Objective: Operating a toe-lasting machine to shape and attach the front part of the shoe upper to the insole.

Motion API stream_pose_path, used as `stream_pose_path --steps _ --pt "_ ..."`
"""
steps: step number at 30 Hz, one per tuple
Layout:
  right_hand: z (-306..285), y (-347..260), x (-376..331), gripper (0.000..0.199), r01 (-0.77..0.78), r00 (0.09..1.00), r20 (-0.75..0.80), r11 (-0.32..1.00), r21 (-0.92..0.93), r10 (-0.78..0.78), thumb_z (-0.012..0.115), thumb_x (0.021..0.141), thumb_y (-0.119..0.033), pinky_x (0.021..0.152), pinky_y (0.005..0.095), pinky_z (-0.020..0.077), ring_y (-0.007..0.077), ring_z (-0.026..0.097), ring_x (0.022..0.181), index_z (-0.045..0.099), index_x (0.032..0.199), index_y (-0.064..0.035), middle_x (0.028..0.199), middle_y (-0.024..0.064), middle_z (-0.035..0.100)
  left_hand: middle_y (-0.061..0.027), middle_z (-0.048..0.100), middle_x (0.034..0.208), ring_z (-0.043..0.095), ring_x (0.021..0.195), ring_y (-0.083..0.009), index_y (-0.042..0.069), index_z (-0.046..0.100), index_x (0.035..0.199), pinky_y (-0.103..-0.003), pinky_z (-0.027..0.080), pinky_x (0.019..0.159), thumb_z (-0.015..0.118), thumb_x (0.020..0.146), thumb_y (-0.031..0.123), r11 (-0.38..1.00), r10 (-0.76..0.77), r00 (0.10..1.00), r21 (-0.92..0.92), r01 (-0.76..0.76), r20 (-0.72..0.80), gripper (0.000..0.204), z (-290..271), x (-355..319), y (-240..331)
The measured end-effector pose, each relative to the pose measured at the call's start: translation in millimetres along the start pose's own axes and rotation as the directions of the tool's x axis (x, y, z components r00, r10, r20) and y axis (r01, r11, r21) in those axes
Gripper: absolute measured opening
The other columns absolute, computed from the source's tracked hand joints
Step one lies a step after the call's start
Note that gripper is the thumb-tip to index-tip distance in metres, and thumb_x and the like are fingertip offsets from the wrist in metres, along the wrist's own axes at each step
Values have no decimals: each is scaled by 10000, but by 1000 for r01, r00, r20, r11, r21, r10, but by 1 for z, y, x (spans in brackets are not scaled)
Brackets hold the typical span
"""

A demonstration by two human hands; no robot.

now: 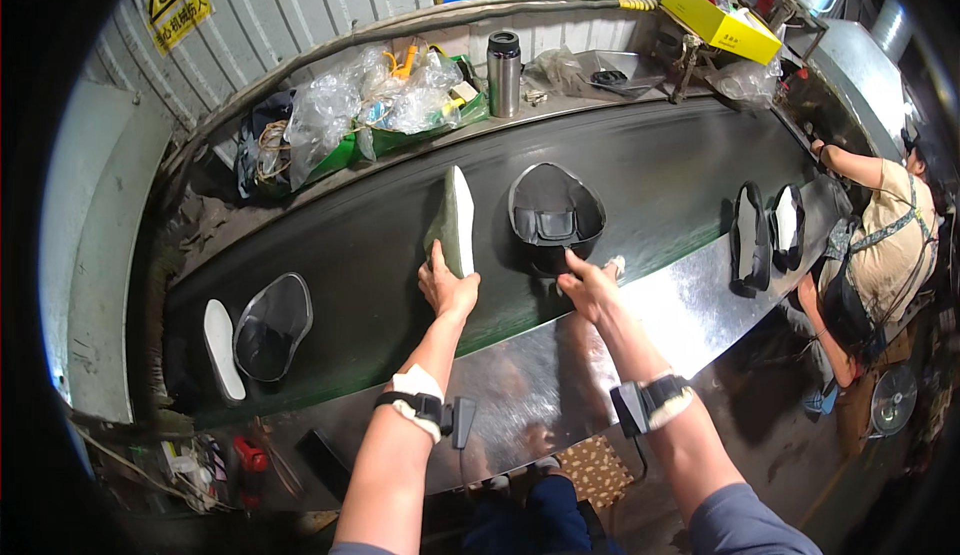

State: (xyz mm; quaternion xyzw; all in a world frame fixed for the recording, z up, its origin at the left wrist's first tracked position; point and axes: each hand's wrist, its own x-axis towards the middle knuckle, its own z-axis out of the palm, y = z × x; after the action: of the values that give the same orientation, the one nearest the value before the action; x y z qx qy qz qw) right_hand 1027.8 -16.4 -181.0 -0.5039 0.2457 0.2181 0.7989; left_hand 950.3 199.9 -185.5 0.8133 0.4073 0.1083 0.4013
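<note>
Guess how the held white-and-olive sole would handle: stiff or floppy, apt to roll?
The sole is probably fairly stiff: the left hand grips its near end and the rest shows no sag. Its long, flat white face makes rolling seem unlikely.

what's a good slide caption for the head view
Left hand holding a sole over a dark belt, right hand at a black shoe part.

Arms forward, left grip curled
</note>
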Motion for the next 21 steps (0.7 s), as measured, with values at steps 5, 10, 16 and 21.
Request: stream_pose_path --steps 5,10,16,21 --pt "-18 -28 47 1222 137 976 -193 976 168 -104 904 721 -177 468 249 359 119 525 647 50 1578 -350 1168 68 571 -183 459 1383 436 1297 -363 113 623 1291 -437 384 1107 721 638 50 880 472 881 58 -471 0 664 -66 -60 -7" --pt "-25 -39 -47 448 41 993 75 876 480 -88 781 867 -263 752 419 493 238 597 971 485 1196 -330 1271 5 529 -207 486 1339 459 1228 -394 107 727 1057 -479 418 1019 712 583 60 544 809 565 156 -824 163 476 -181 -161 -25" --pt "-64 -29 -147 514 -20 899 425 961 276 -104 669 946 -329 1009 704 400 354 440 1334 418 1390 -260 1441 90 428 -75 525 1289 472 1191 -236 260 719 1104 -423 324 1001 674 754 187 200 946 224 120 -972 235 360 -141 -276 -59" --pt "-107 -19 -260 445 416 874 442 780 -468 -201 546 1026 -246 912 320 506 224 615 1121 491 1385 10 1193 89 631 -83 601 1185 530 1149 -229 159 701 1060 -403 376 939 714 848 300 748 662 566 -385 -540 492 255 -124 -286 -73"
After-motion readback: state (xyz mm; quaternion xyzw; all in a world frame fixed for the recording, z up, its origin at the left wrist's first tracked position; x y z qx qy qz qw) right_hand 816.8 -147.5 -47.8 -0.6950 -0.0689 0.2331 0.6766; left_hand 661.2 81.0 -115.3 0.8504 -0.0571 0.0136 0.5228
